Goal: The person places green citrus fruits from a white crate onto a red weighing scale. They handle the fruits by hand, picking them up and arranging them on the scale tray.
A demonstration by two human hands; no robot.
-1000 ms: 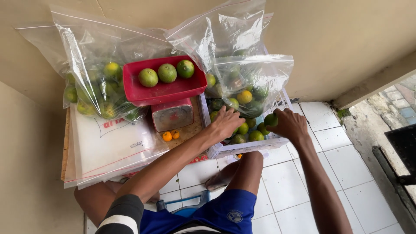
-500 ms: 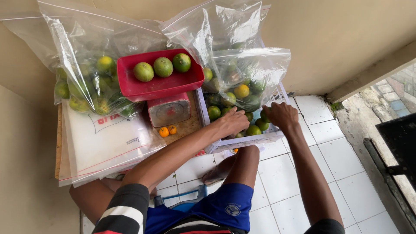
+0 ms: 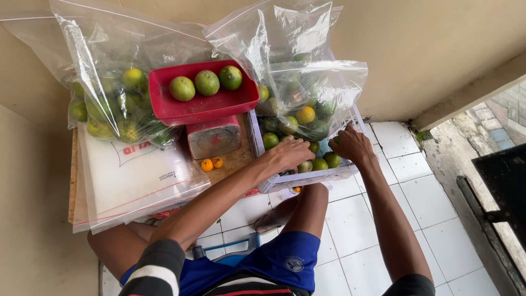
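My left hand [image 3: 287,154] lies palm down on the green and yellow citrus fruits [image 3: 320,163] in a white plastic crate [image 3: 307,178]. Its fingers curl over the fruit and hide what they touch. My right hand [image 3: 353,145] reaches into the same crate at its right side, fingertips hidden among the fruit and a clear bag [image 3: 318,87] of citrus. To the left a red scale tray [image 3: 203,107] holds three green fruits [image 3: 206,83] on a kitchen scale [image 3: 213,138].
A big clear bag of citrus [image 3: 109,104] leans on the wall at the left, above a stack of flat plastic bags [image 3: 131,181]. Two small orange fruits [image 3: 212,163] lie on a wooden board [image 3: 235,159]. White floor tiles [image 3: 383,219] spread at the right, and my knee is under the crate.
My right hand has slid a little further into the crate, up and to the left. My left hand has barely moved on the fruit.
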